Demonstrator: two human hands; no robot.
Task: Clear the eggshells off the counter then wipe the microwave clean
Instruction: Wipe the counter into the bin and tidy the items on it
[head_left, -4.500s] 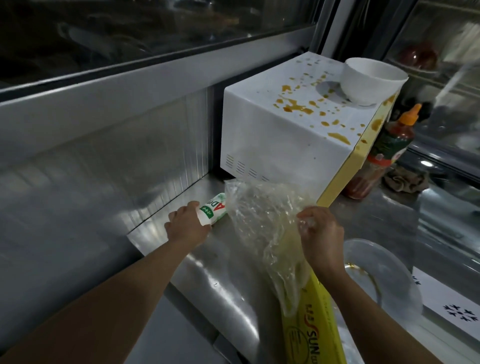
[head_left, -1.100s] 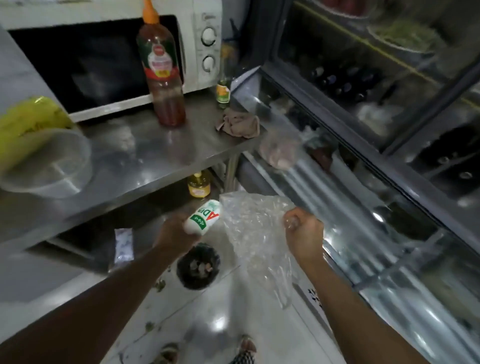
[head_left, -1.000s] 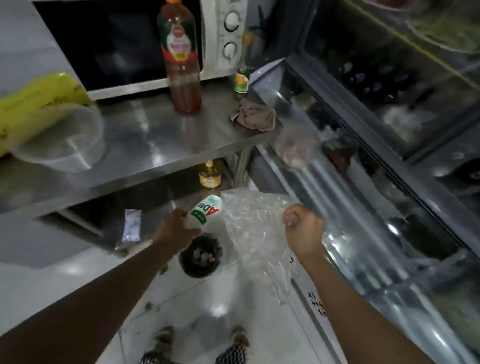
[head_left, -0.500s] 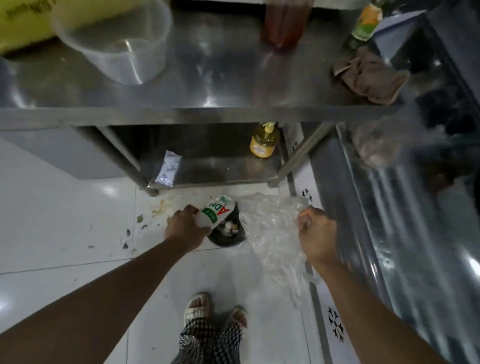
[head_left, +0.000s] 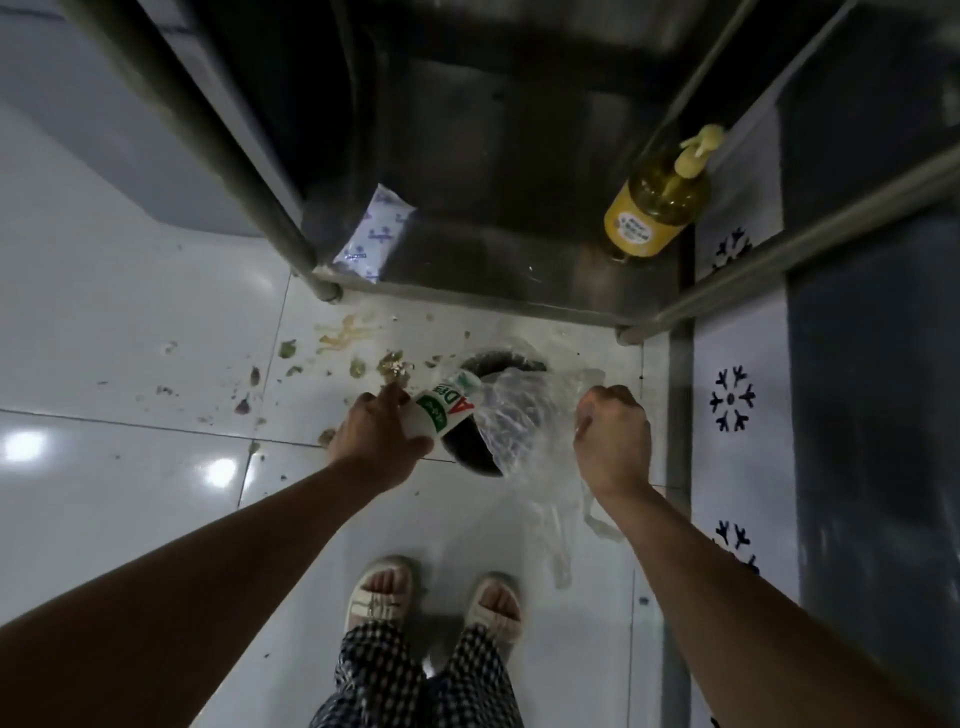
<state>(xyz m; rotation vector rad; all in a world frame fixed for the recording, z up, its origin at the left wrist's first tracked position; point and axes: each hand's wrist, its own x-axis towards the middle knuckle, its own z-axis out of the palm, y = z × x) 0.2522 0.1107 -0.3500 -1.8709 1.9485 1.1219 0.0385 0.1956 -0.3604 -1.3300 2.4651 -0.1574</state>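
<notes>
I look straight down at the floor. My left hand (head_left: 376, 439) grips a small white bottle with a green and red label (head_left: 447, 409), tilted over a dark round bin (head_left: 470, 441) on the floor. My right hand (head_left: 613, 434) grips the edge of a clear plastic bag (head_left: 524, 415), which hangs crumpled over the bin and trails down toward my feet. The bag covers most of the bin's opening, so its contents are hidden. Neither the microwave nor the counter top is in view.
A steel lower shelf (head_left: 493, 249) holds a yellow pump bottle (head_left: 657, 208) and a small white sachet (head_left: 375, 234). Table legs (head_left: 208, 135) stand left and right. Food scraps and a yellowish smear (head_left: 343, 338) litter the white tiles. My sandalled feet (head_left: 384, 597) stand below.
My view has swung from the counter down to the floor. Both hands have lowered with the bottle and bag, which now hang right over the bin.
</notes>
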